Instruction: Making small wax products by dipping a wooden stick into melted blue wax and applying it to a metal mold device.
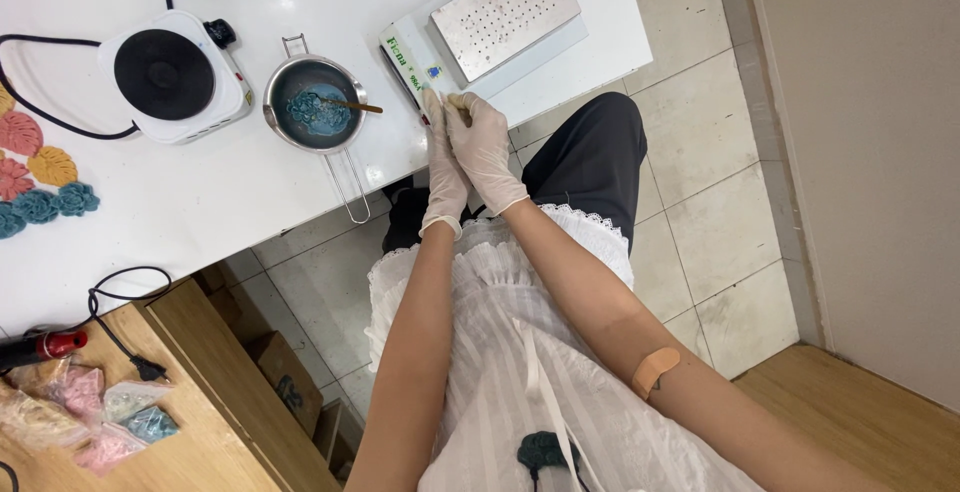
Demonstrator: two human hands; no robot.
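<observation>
Two gloved hands, left hand [441, 167] and right hand [484, 147], pressed together beside one saucepan [314, 105], grip unclear.

A white single-burner hotplate [175, 74] sits beside a small metal saucepan [315, 104] on the white table [180, 202]; a perforated steel plate [505, 14] lies further right.

White table [200, 202] over pale tiled floor [720, 212], wooden cabinet [200, 382] beside it.

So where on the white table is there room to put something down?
Bare tabletop lies below the hot plate, between the coloured flower shapes and the saucepan handle. It is crowded near both gloved hands, left hand and right hand, by the perforated metal block and flat box.
</observation>
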